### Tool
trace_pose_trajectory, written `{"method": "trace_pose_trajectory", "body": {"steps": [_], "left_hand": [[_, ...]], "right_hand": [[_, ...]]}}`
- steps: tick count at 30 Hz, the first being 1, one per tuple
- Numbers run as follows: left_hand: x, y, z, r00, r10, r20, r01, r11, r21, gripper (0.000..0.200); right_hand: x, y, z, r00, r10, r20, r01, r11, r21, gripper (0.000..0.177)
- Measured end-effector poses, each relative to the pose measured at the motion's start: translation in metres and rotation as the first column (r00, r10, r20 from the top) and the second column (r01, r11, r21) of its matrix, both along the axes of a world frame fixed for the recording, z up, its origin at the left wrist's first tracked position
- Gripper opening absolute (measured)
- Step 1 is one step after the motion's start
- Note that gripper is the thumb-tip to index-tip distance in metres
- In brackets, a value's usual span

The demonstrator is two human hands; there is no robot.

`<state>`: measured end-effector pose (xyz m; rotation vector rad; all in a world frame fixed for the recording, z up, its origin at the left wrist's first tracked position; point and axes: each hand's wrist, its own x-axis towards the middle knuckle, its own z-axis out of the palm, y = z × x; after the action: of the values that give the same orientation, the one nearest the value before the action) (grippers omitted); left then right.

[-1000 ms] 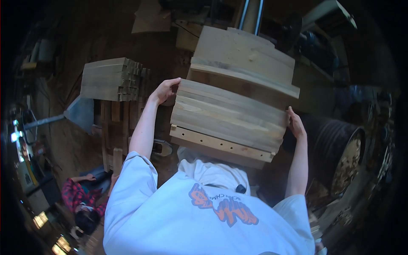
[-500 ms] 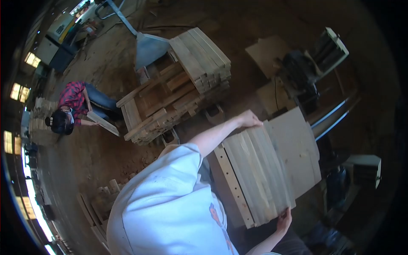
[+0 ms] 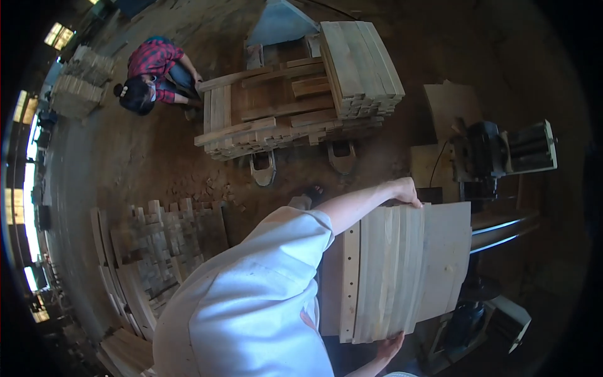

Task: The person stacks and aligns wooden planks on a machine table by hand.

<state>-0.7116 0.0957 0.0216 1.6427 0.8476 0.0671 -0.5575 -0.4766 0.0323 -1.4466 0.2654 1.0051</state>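
Note:
I hold a stack of pale wooden boards (image 3: 383,270) flat against my front, gripped at its two ends. My left hand (image 3: 407,190) clasps the end at the top of the view, my arm stretched out from a white sleeve. My right hand (image 3: 391,345) grips the opposite end at the bottom edge, with only its fingers showing. The board nearest my body has a row of small holes along it. A wider board lies on the outer side of the stack.
A pallet (image 3: 251,125) with a neat pile of boards (image 3: 361,63) stands ahead on a pallet jack (image 3: 279,22). A person in a plaid shirt (image 3: 154,66) crouches beside it. A machine (image 3: 496,154) stands right. Loose wood pieces (image 3: 157,245) lie left on the dirt floor.
The view has swung round with the stack in my hands. The pallet and the crouching person have moved from the left side to the top. Both hands keep their grip on the ends.

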Motion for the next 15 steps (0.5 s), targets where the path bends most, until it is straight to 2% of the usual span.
{"method": "trace_pose_trajectory", "body": {"steps": [2, 3, 4, 5, 10, 12, 13, 15], "left_hand": [[0.0, 0.0, -0.003, 1.0, 0.02, 0.023, -0.019, 0.999, -0.034, 0.039], [0.001, -0.004, -0.003, 0.999, 0.042, 0.028, -0.04, 0.998, -0.056, 0.039], [0.005, -0.003, 0.0, 0.999, 0.044, -0.024, -0.044, 0.999, -0.014, 0.04], [0.006, -0.003, 0.003, 0.996, 0.047, -0.077, -0.045, 0.999, 0.03, 0.04], [0.01, -0.001, -0.004, 0.996, 0.079, -0.052, -0.077, 0.996, 0.045, 0.043], [0.012, 0.002, -0.005, 0.997, 0.017, -0.069, -0.018, 1.0, -0.022, 0.064], [0.017, 0.003, -0.012, 0.997, 0.025, -0.07, -0.027, 0.999, -0.024, 0.064], [0.021, 0.001, -0.021, 0.998, 0.003, -0.058, -0.004, 1.0, -0.008, 0.042]], "right_hand": [[0.007, -0.015, -0.001, 0.996, 0.061, 0.07, -0.057, 0.997, -0.051, 0.044], [0.002, -0.006, 0.008, 0.997, 0.036, 0.063, -0.028, 0.992, -0.122, 0.046], [0.005, -0.007, 0.008, 0.995, 0.09, 0.05, -0.085, 0.992, -0.098, 0.049], [0.009, -0.009, 0.009, 0.997, 0.078, 0.028, -0.074, 0.991, -0.11, 0.049], [0.012, -0.014, 0.002, 0.997, 0.038, 0.06, -0.027, 0.984, -0.176, 0.052], [0.016, -0.019, -0.001, 0.998, 0.037, 0.043, -0.028, 0.979, -0.202, 0.054], [0.02, -0.024, -0.004, 0.998, 0.046, 0.042, -0.036, 0.978, -0.204, 0.054], [0.028, -0.03, -0.008, 0.995, 0.095, -0.011, -0.096, 0.983, -0.158, 0.051]]}}
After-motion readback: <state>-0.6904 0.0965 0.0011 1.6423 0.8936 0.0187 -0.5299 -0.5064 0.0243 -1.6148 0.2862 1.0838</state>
